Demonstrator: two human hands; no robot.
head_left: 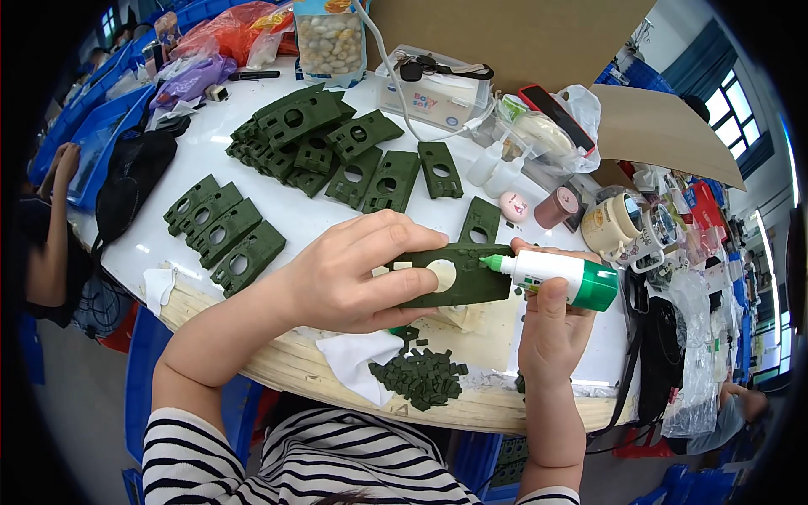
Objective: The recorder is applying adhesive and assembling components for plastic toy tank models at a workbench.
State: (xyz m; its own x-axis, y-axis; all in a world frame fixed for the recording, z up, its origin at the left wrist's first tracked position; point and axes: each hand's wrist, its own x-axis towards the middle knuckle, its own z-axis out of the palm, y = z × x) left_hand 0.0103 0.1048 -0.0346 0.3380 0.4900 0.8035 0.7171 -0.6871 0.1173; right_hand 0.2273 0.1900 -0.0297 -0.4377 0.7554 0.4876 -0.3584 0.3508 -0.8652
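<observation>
Two hands work at the near edge of the white counter (295, 215). The left hand (353, 273) is wrapped from above around a dark green plastic part (459, 278) with a round hole, fingers curled closed over its top edge, keeping it raised and level just above the counter so its right end faces the other hand. The right hand (551, 324) is closed around a small white glue bottle (560, 278) with a green cap end, held sideways, its green nozzle touching the part's right end. Just below the hands lies a heap of small green bits (421, 377) beside a white cloth (358, 353), near for picking. Farther back, matching green parts (324, 139) lie stacked and fanned in rows, and four more (223, 231) sit side by side at left. Containers: a clear bag of pale oval pieces (330, 38) at the far edge; a clear plastic box (433, 88) with keys on top; two small white squeeze bottles (497, 168); a printed mug (619, 223) at right, contents not visible.
</observation>
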